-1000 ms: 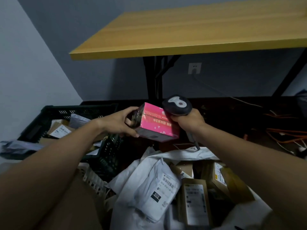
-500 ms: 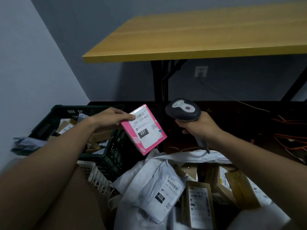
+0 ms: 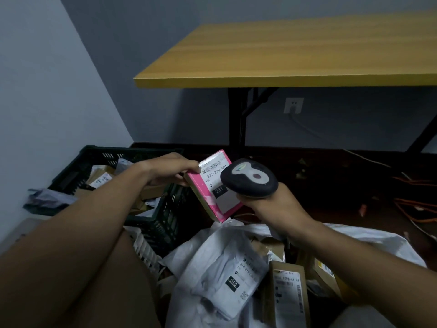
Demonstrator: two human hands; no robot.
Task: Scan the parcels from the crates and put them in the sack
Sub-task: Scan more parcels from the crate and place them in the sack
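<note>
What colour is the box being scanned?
Bright pink box with a white label, seen in the head view.

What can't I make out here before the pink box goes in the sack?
Head view only:
- Pink box label: right part hidden behind the scanner.
- Scanner window and beam: face away, so a read cannot be confirmed.
- Sack: cut off by the bottom edge.
- Crate: partly hidden by the left arm.

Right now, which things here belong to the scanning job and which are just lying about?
Job: pink parcel, scanner, black crate, white sack, bagged parcel.
Lying about: wooden table, wall socket, orange cables.
</note>
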